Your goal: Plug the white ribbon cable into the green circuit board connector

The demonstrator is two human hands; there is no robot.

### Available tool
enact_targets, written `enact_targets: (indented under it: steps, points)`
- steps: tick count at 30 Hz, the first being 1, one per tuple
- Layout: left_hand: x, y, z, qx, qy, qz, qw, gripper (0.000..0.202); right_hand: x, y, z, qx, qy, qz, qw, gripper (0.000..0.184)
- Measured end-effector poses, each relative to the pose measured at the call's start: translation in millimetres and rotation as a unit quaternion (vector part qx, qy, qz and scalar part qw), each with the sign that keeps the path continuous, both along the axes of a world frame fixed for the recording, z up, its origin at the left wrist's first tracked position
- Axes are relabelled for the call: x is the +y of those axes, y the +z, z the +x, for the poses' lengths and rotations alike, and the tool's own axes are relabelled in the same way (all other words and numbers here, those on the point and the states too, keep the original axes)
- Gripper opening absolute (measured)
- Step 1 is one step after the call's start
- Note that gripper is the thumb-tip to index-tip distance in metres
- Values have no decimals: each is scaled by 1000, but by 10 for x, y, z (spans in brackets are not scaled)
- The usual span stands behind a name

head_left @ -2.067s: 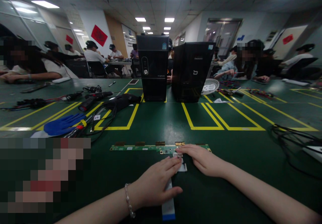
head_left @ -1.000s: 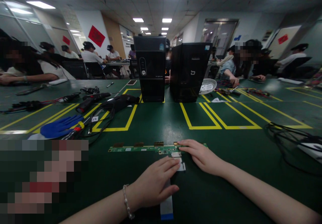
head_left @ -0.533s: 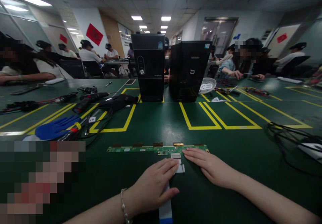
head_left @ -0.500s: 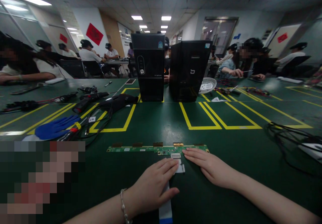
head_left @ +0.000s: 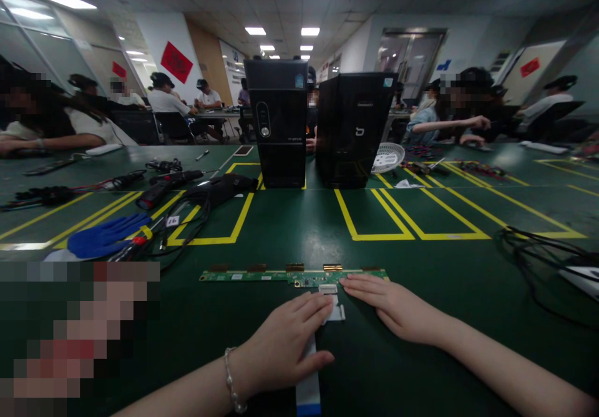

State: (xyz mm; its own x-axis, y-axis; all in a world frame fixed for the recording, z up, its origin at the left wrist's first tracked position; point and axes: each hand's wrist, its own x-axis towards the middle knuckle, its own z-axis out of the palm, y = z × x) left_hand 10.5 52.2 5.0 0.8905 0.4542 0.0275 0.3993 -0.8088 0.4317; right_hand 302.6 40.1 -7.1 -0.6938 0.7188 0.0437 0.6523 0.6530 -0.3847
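Observation:
A long, narrow green circuit board (head_left: 269, 278) lies across the green table, with copper-coloured tabs along its far edge. A white flat ribbon cable (head_left: 307, 389) with a blue end runs from near the board's connector towards me. My left hand (head_left: 285, 342) lies over this cable, fingers stretched out and thumb apart, hiding part of it. My right hand (head_left: 397, 308) rests palm down with straight fingers, its fingertips on the right part of the board. Whether the cable sits inside the connector I cannot tell.
Two black computer towers (head_left: 282, 123) stand beyond the board. To the left lie a blue glove (head_left: 107, 235), a screwdriver and tangled cables; on the right are black cables (head_left: 524, 267) and a white basket (head_left: 388, 158). Co-workers sit around the far tables.
My hands, the board and the cable stay practically in place; the view shifts slightly. At the right, a co-worker's arm has risen and reached further right.

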Motion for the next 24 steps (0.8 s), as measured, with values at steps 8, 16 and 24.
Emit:
enact_targets:
  steps: [8, 16, 24]
  points:
    - [-12, -3, -68, -37, -5, 29, 999, 53, -2, -19, 5, 18, 16, 56, 998, 59]
    - [-38, -69, -333, -47, 44, 42, 997, 42, 59, 45, -93, 6, 21, 88, 996, 50]
    - [-80, -95, -567, -82, 131, 36, 987, 24, 265, 179, -558, 30, 75, 27, 996, 44]
